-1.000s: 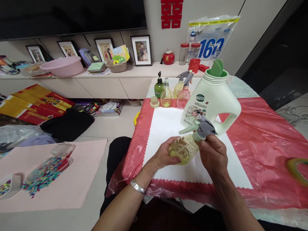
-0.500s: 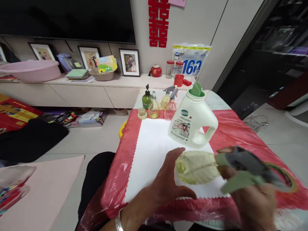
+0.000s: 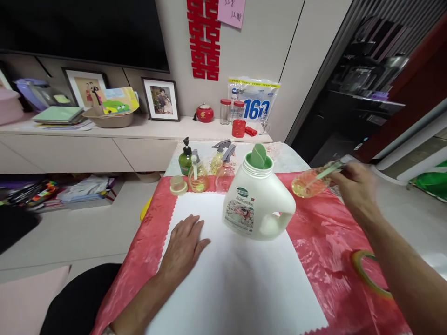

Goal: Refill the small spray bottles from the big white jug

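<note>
So your right hand (image 3: 358, 186) has the spray bottle (image 3: 309, 184), fingers curled round the sprayer head, though it's blurry enough that I can't tell exactly how they're pinching it. The bottle's body sticks out to the left of those fingers, over the red plastic cover (image 3: 328, 232) on the table's right side. Long axis is tipped way over: base to the left and a bit nearer you, neck up by your fingers. Can't tell if the base is touching down, tbh.

Your left hand (image 3: 181, 246) is way off from it, palm down on the white mat (image 3: 237, 284), fingers loosely spread and holding nothing. The big jug (image 3: 256, 204) stands between that hand and the bottle.
</note>
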Demonstrator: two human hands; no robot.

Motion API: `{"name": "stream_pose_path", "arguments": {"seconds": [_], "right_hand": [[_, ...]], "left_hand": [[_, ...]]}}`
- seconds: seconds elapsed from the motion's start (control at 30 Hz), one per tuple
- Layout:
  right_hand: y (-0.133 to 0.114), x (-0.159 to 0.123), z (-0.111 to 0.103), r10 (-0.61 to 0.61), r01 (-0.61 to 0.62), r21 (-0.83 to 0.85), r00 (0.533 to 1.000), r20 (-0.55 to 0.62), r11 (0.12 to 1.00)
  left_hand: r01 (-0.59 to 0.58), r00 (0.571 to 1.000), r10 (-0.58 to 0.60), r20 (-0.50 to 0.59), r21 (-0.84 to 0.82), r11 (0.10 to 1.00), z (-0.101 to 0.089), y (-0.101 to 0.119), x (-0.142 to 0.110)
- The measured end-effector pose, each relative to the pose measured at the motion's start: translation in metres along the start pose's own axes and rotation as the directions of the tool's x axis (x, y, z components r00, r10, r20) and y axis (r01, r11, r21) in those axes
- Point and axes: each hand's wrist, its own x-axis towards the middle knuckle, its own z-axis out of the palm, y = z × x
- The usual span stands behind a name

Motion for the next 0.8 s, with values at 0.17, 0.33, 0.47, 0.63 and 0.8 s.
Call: {"name": "stream_pose_path", "arguments": {"seconds": [0.17,0.33,0.47,0.63,0.8], "right_hand": [[0.026,0.033,0.067,0.083,-0.079,-0.042,0.993,0.080,0.996],[0.047,0.043,0.104,0.166,-0.149,-0.122,0.974,0.152,0.981],[0.055,0.048,0.110,0.219,-0.191,-0.162,0.960,0.175,0.968],[0.041,0.044,0.093,0.249,-0.236,-0.082,0.943,0.221,0.968],[-0.002,-0.011,0.057,0.274,-0.297,0.123,0.946,0.170,0.947]], "left_hand": [[-0.057,0.995,0.063,-0.076,0.076,0.995,0.001,0.001,-0.006],[-0.103,0.984,0.122,-0.129,0.146,0.984,-0.002,0.000,-0.004],[-0.110,0.983,0.130,-0.132,0.144,0.983,-0.002,0.001,-0.002],[-0.038,0.995,0.044,-0.087,0.077,0.996,-0.001,0.004,-0.003],[0.027,1.000,-0.027,-0.012,-0.017,1.000,-0.003,0.010,-0.002]]}}
